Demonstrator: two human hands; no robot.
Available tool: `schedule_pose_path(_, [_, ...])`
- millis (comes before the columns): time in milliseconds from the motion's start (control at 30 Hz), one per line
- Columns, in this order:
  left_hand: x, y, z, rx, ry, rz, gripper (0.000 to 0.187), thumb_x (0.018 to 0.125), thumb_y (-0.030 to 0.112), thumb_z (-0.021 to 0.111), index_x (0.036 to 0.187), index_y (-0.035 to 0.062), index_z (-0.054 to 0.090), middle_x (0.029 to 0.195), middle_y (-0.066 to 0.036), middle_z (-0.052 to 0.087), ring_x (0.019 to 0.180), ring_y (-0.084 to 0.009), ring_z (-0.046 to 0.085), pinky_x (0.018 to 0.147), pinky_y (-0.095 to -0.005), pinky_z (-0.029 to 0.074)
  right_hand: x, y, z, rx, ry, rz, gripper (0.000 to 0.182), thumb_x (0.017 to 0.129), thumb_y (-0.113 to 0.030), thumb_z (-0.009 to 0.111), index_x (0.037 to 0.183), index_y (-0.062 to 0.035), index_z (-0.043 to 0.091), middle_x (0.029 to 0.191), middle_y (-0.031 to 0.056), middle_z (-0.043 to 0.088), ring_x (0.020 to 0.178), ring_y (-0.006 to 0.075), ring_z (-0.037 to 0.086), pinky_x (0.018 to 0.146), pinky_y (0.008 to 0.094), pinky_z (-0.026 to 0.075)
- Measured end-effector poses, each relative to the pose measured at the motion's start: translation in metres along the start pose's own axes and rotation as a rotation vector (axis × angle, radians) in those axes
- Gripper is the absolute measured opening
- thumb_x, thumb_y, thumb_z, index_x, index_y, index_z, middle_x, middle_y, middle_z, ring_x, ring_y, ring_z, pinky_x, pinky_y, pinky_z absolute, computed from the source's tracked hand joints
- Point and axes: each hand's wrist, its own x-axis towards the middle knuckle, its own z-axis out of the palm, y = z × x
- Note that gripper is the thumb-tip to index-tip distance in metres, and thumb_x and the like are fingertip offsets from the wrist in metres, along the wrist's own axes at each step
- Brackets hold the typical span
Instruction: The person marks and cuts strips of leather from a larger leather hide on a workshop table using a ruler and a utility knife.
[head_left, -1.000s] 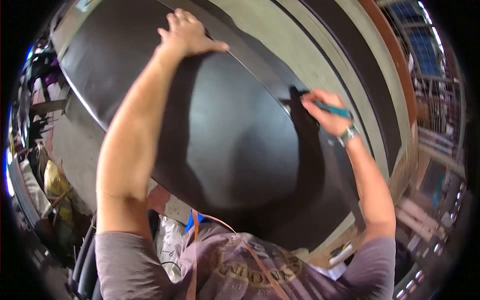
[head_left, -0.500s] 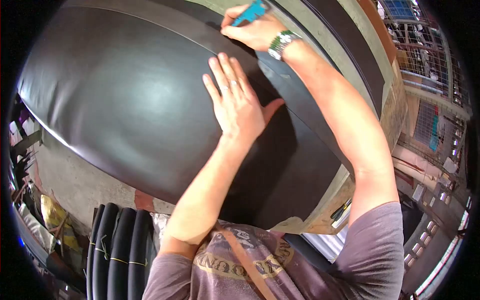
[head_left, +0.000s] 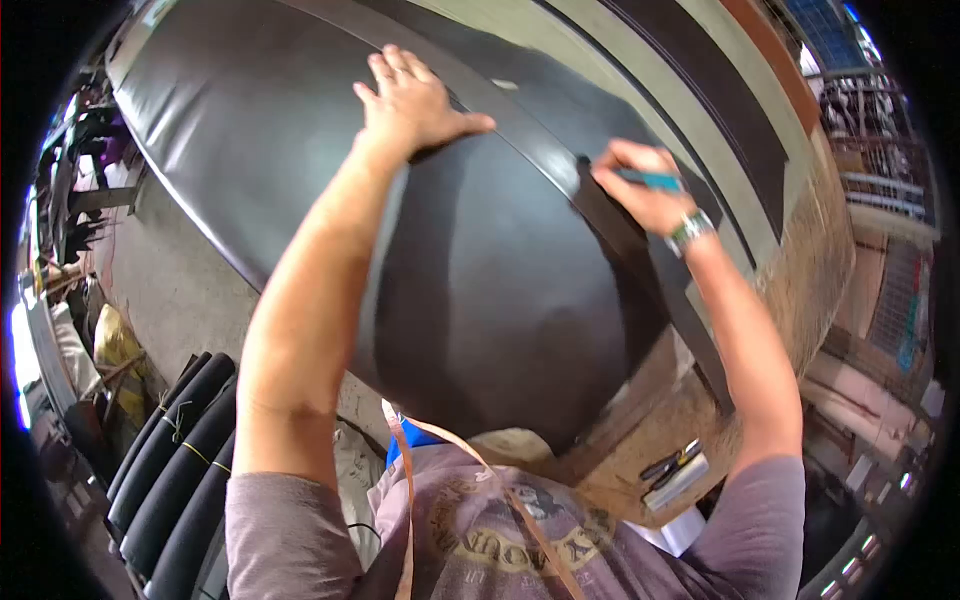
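Observation:
A large dark brown, leather-like sheet (head_left: 500,290) covers the table, its near part bulging and shiny. Across it runs a long dark strip (head_left: 532,148) of similar material. My left hand (head_left: 408,105) presses down at the strip's near edge, fingers spread and thumb stretched out to the right. To the right, my right hand (head_left: 642,190) is closed around a slim teal tool (head_left: 655,180), like a pen or a cutter, held low over the strip. Its tip is hidden by my fingers.
Black-handled scissors (head_left: 670,462) lie on the table's near right corner. Several dark rolls (head_left: 180,450) tied with string stand at lower left. More dark strips (head_left: 700,100) lie along the far side. A measuring tape (head_left: 480,455) hangs from my neck.
My right hand has moved toward me and to the right with the teal tool. My left hand has shifted up and left, away from me, with its fingers still spread.

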Motion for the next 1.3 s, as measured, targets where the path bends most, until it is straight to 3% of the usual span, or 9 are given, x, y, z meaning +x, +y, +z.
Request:
schedule_pose_path(167, [-0.05,0.035,0.065,-0.132,0.364,0.176,0.13,0.077,0.08,0.063,0.153,-0.0149,0.017,0.161,-0.036,0.016,0.153,-0.0479,0.009,0.121,-0.0602,0.011,-0.003,0.014,0.007,-0.021,-0.053,0.04,0.024,0.09,-0.035,0.055,0.094,-0.0143,0.066,0.091,0.0116,0.071,0.092,0.0318,0.067,0.092,0.0421,0.048])
schedule_pose_path(300, [-0.181,0.172,0.079,-0.355,0.331,0.206,0.132,0.07,0.08,0.069,0.149,-0.0175,0.027,0.159,-0.036,0.02,0.151,-0.0503,0.012,0.12,-0.0624,0.013,0.005,0.015,0.005,-0.065,0.013,-0.051,0.028,0.087,-0.033,0.063,0.095,-0.0067,0.069,0.088,0.0102,0.073,0.084,0.0265,0.069,0.076,0.0389,0.053])
schedule_pose_path(433, [-0.193,0.191,0.082,-0.335,0.335,0.141,0.133,0.066,0.077,0.074,0.149,-0.0164,0.027,0.159,-0.034,0.023,0.152,-0.0478,0.013,0.119,-0.0639,0.017,0.015,0.027,0.019,-0.2,0.019,-0.165,0.02,0.087,-0.029,0.058,0.092,-0.0113,0.067,0.099,0.0112,0.07,0.106,0.0316,0.062,0.092,0.0446,0.045])
schedule_pose_path(600, [-0.192,0.206,0.067,-0.158,0.206,0.061,0.132,0.067,0.075,0.076,0.148,-0.0168,0.028,0.159,-0.034,0.023,0.15,-0.0485,0.019,0.116,-0.0668,0.022,-0.04,0.081,0.031,-0.218,0.293,-0.424,0.023,0.09,-0.029,0.063,0.094,-0.0073,0.068,0.085,0.0092,0.072,0.08,0.0277,0.069,0.075,0.0407,0.053])
schedule_pose_path(667, [-0.19,0.206,0.061,-0.103,0.172,0.061,0.132,0.068,0.076,0.075,0.148,-0.018,0.027,0.159,-0.035,0.023,0.15,-0.0487,0.02,0.113,-0.0678,0.028,-0.152,0.105,0.011,0.051,0.317,-0.312,0.019,0.088,-0.023,0.07,0.094,-0.0054,0.067,0.085,0.0134,0.069,0.083,0.0294,0.069,0.081,0.0429,0.052])
schedule_pose_path(733, [-0.189,0.208,0.054,-0.043,0.111,0.072,0.133,0.069,0.078,0.072,0.148,-0.0194,0.026,0.156,-0.037,0.024,0.148,-0.0514,0.02,0.113,-0.0669,0.028,-0.242,0.084,-0.055,0.021,-0.227,0.364,0.023,0.089,-0.028,0.069,0.087,-0.0064,0.062,0.081,0.0136,0.064,0.08,0.0261,0.065,0.076,0.0425,0.049])
schedule_pose_path(800, [-0.188,0.207,0.051,-0.016,0.077,0.082,0.133,0.07,0.078,0.071,0.147,-0.0204,0.027,0.156,-0.039,0.024,0.147,-0.0527,0.021,0.114,-0.0646,0.028,-0.329,0.136,-0.075,-0.025,-0.401,0.439,0.023,0.091,-0.027,0.067,0.092,-0.0046,0.063,0.08,0.0113,0.066,0.073,0.023,0.065,0.066,0.0368,0.049])
schedule_pose_path(967, [-0.187,0.202,0.049,0.028,0.097,0.174,0.131,0.071,0.078,0.071,0.144,-0.0226,0.029,0.153,-0.039,0.028,0.144,-0.0527,0.026,0.115,-0.0583,0.03,-0.42,0.081,-0.089,0.146,0.152,0.631,0.018,0.091,-0.014,0.064,0.106,-0.0036,0.067,0.092,0.0123,0.072,0.082,0.0204,0.068,0.076,0.0348,0.053])
schedule_pose_path(1300, [-0.065,0.126,0.022,-0.104,0.323,0.502,0.078,0.079,0.063,0.075,0.12,-0.0016,0.058,0.133,-0.025,0.053,0.128,-0.0357,0.048,0.104,-0.0495,0.043,-0.363,-0.052,0.091,0.276,0.211,0.594,0.03,0.085,-0.024,0.074,0.104,-0.0044,0.061,0.092,0.0215,0.068,0.087,0.0433,0.065,0.075,0.0491,0.051])
